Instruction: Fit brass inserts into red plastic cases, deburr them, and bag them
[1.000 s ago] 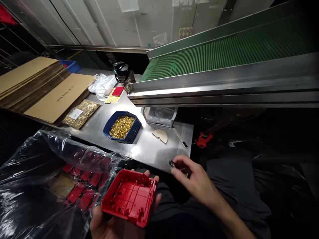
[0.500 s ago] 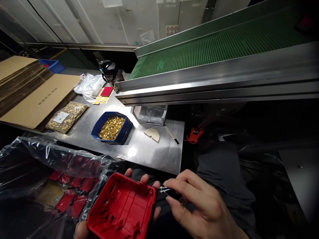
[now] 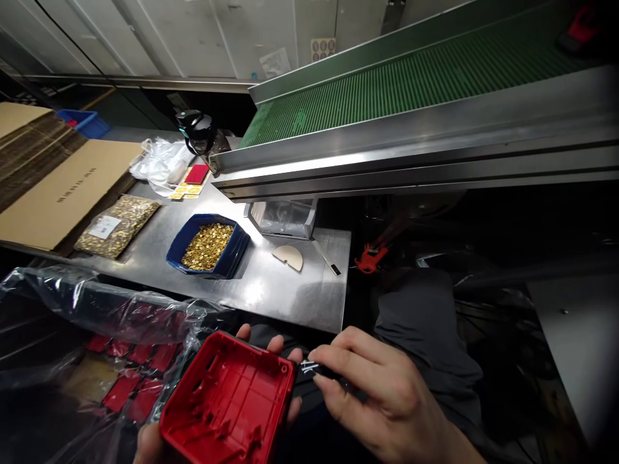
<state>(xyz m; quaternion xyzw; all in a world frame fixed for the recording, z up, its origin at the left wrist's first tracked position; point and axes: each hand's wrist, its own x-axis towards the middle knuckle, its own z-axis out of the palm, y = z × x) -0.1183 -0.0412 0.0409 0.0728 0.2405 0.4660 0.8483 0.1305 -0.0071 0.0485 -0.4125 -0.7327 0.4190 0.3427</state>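
My left hand [image 3: 151,443] is closed around an open red plastic housing [image 3: 232,399], with its hollow, ribbed inside facing up. Fingertips show along its far and right sides; the palm is hidden underneath. Close to the housing's right edge, my right hand [image 3: 382,386] pinches a few small silver metal pins [image 3: 308,367] between thumb and fingertips. The pins stick out toward my left fingers, apart from the housing. Whether they are plain pins or screws is too small to tell.
On the metal table [image 3: 271,296] stand a blue bin of brass-coloured bits [image 3: 232,254], a filled bag [image 3: 118,225] and a grey tray [image 3: 312,222]. A green conveyor [image 3: 387,90] slopes above. At left are cardboard [image 3: 72,187] and a plastic-lined container [image 3: 140,325] with red parts.
The whole view has shifted slightly, so most things sit further left. Both hands keep their hold on the housing and the pins. A red-and-black item shows more clearly on the conveyor.
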